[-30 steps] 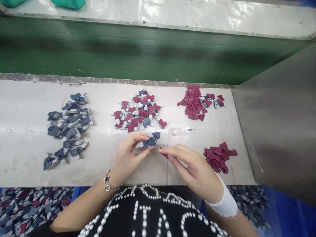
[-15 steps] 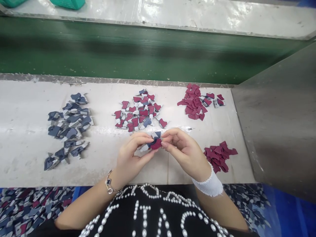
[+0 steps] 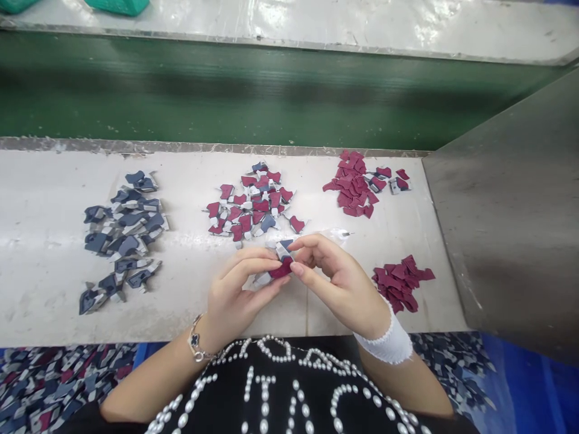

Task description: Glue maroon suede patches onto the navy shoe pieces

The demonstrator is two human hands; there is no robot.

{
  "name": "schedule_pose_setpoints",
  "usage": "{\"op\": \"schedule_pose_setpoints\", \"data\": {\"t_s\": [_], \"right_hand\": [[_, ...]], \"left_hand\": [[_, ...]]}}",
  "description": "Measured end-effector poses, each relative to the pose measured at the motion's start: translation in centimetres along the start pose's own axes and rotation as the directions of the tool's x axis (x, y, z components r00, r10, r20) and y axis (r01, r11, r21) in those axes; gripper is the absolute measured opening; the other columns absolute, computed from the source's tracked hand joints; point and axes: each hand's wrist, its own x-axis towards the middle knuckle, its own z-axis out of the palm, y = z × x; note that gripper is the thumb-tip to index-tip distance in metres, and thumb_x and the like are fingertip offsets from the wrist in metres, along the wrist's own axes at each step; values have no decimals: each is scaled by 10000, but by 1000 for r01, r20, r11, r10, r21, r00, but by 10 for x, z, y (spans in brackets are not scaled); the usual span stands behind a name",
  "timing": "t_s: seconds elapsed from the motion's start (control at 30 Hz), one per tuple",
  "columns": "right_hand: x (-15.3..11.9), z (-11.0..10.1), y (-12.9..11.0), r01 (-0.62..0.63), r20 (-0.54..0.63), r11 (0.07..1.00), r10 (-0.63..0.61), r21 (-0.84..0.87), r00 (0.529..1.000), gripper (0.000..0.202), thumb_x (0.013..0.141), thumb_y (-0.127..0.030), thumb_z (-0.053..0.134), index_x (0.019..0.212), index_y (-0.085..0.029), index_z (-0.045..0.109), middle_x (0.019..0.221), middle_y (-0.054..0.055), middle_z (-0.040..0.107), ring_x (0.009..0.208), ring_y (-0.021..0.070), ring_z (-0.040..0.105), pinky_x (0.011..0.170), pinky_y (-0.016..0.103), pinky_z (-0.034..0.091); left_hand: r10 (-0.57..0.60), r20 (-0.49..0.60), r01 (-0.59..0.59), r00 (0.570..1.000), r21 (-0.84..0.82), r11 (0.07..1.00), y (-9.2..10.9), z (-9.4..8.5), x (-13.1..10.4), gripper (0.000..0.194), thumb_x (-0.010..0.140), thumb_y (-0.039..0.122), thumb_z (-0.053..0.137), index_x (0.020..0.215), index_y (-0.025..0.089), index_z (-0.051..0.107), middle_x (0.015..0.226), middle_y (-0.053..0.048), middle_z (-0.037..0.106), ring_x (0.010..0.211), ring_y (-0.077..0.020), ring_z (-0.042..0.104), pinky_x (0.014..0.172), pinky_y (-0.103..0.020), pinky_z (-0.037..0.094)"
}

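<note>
Near the front middle of the bench, my left hand [image 3: 242, 286] pinches a small grey and navy plastic part with a maroon piece [image 3: 283, 268] on its face. My right hand [image 3: 337, 280] grips the same part from the other side, thumb and forefinger at its right edge. The fingers hide some of it. Just beyond my hands lies a pile of grey parts with maroon faces [image 3: 260, 205]. Loose maroon pieces [image 3: 402, 280] lie right of my right hand, and a second maroon heap [image 3: 353, 184] is farther back.
Navy and grey parts [image 3: 131, 232] are piled on the left of the white bench [image 3: 54, 253]. A metal panel [image 3: 506, 211] closes the right side, and a green wall [image 3: 271, 96] runs behind. Full bins of parts [image 3: 58, 386] sit below the front edge.
The held part has turned slightly between my fingers, with more of its grey side showing. My right fingertips have shifted a little left on it.
</note>
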Motion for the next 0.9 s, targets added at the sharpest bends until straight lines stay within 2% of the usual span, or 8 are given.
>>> {"op": "schedule_pose_setpoints", "data": {"t_s": [0.17, 0.3, 0.33, 0.4, 0.5, 0.6, 0.8, 0.9], "right_hand": [[1, 2, -6, 55, 68, 994, -48, -99, 997, 200, 1042, -368, 504, 1158, -238, 603, 1030, 8, 670, 947, 155, 637, 844, 311, 518], [0, 6, -13, 116, 89, 965, -97, -234, 991, 207, 1070, -323, 419, 1013, -211, 584, 886, -6, 615, 816, 151, 596, 740, 312, 484], [-1, 7, -14, 133, 89, 951, -113, -277, 990, 205, 1070, -311, 412, 1010, -204, 577, 867, -5, 601, 792, 155, 579, 725, 320, 468], [-3, 9, -16, 169, 91, 915, -146, -367, 985, 190, 1064, -284, 418, 1050, -182, 577, 883, 17, 607, 796, 176, 562, 725, 342, 445], [-5, 11, -16, 232, 134, 848, -191, -477, 972, 200, 1053, -235, 429, 1062, -141, 606, 912, 68, 632, 834, 220, 553, 726, 368, 423], [-7, 9, -15, 317, 218, 797, -236, -514, 947, 221, 1053, -225, 437, 1012, -123, 628, 874, 76, 640, 806, 222, 541, 702, 358, 419], [-6, -2, -15, 425, 330, 762, -290, -488, 898, 283, 1060, -284, 434, 930, -137, 638, 775, 43, 618, 698, 189, 525, 609, 318, 415], [-7, -4, -14, 431, 344, 768, -289, -473, 893, 215, 1047, -263, 480, 1024, -125, 644, 801, 39, 642, 711, 182, 560, 622, 313, 446]], "left_hand": [[16, 1, -16, 1000, -33, 999, 4, -2, -1, 374, 764, 10, 805, 1073, 173, 673, 1051, -28, 697, 986, -128, 684, 909, -240, 597], [35, 5, -34, 999, -32, 999, 5, -1, -4, 336, 779, 25, 797, 1047, 187, 676, 1049, -22, 701, 977, -126, 690, 893, -232, 595], [1, 4, 0, 1000, -35, 999, 5, 0, -5, 332, 786, 41, 797, 1051, 195, 670, 1047, -19, 700, 978, -128, 691, 889, -235, 593], [-146, 41, 148, 988, -55, 987, 6, 0, -5, 333, 819, 102, 784, 1099, 215, 645, 1050, -16, 702, 965, -134, 692, 875, -251, 590], [-360, 216, 375, 907, -30, 926, 8, -4, -2, 219, 878, 209, 736, 1078, 228, 649, 939, 4, 704, 830, -127, 669, 763, -251, 566], [-423, 360, 461, 831, -21, 887, 14, -10, 1, 114, 878, 274, 734, 964, 214, 687, 792, 20, 677, 711, -121, 608, 661, -243, 510], [-531, 404, 638, 745, -195, 745, 23, -11, 0, 212, 815, 340, 800, 772, 174, 675, 667, 29, 632, 625, -103, 554, 592, -222, 459], [-569, 439, 699, 696, -234, 675, 23, -9, 0, 205, 775, 317, 838, 777, 178, 688, 710, 26, 661, 671, -107, 586, 639, -220, 482]]}}
